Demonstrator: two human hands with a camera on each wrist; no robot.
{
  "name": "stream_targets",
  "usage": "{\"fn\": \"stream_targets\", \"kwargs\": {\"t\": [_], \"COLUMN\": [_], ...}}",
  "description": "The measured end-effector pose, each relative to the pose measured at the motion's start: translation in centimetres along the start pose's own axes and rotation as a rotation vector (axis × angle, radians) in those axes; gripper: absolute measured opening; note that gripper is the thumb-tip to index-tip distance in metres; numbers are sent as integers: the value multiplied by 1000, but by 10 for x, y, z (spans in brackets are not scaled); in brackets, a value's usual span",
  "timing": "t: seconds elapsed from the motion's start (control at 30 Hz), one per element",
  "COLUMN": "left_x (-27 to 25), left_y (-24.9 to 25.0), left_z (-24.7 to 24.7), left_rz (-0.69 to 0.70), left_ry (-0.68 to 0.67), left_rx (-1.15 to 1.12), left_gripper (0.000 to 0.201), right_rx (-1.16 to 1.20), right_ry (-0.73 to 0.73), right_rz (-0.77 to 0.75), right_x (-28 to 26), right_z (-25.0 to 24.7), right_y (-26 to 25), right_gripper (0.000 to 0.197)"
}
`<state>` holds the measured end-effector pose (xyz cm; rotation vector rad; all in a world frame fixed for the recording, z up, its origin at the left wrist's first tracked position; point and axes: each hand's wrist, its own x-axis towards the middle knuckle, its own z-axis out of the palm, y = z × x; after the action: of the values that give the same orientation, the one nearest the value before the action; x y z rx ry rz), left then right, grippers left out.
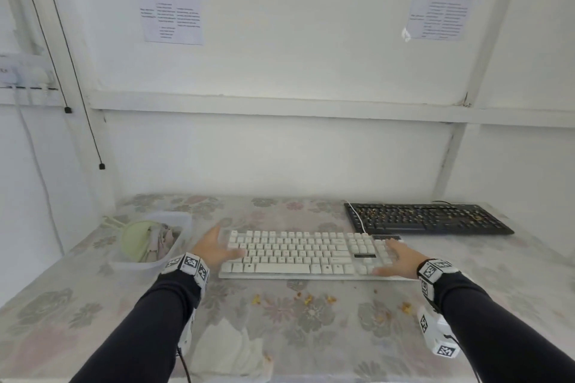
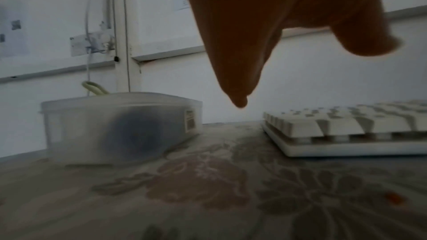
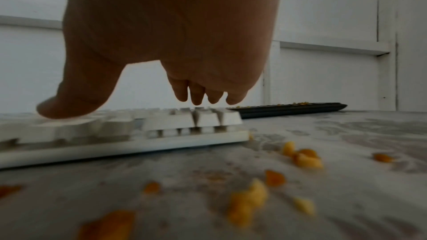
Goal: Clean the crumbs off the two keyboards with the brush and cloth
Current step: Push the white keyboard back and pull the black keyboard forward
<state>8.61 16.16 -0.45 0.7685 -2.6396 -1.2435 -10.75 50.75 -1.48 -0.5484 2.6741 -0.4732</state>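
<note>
The white keyboard (image 1: 306, 253) lies sideways on the table (image 1: 62, 314), long way left to right. The left hand (image 1: 214, 247) and right hand (image 1: 395, 261) are spread, one at each end (holding nothing). Crumbs (image 1: 308, 298) sit just in front.

printed wall sheets (image 1: 172, 8) blurred, box sticker (image 2: 190, 121) illegible, no text readable
</note>
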Motion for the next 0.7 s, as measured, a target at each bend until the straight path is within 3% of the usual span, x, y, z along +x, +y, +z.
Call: {"fn": "stream_targets", "kwargs": {"t": [0.1, 0.17, 0.3, 0.43, 0.53, 0.63, 0.7], "left_x": [9, 17, 28, 31, 34, 36, 39], "left_y": [0, -4, -8, -8, -10, -12, -16], "left_z": [17, 23, 27, 28, 27, 23, 20], "left_rz": [-91, -153, -229, -189, -162, -172, -185], "left_ry": [-213, -277, -227, -190, -159, -128, -114], "left_rx": [45, 160, 298, 294, 338, 349, 332], "left_gripper": [116, 124, 123, 113, 110, 106, 105], "right_rx": [-60, -67, 51, 46, 27, 14, 26], "right_ry": [-15, -34, -51, 23, 63, 58, 87], "right_rz": [50, 66, 68, 131, 151, 148, 129], "right_x": [-2, 1, -3, 7, 12, 14, 19], "right_z": [-7, -9, -11, -8, -11, -14, -11], "right_y": [18, 27, 26, 26, 23, 18, 15], "right_gripper": [169, 176, 145, 121, 122, 139, 130]}}
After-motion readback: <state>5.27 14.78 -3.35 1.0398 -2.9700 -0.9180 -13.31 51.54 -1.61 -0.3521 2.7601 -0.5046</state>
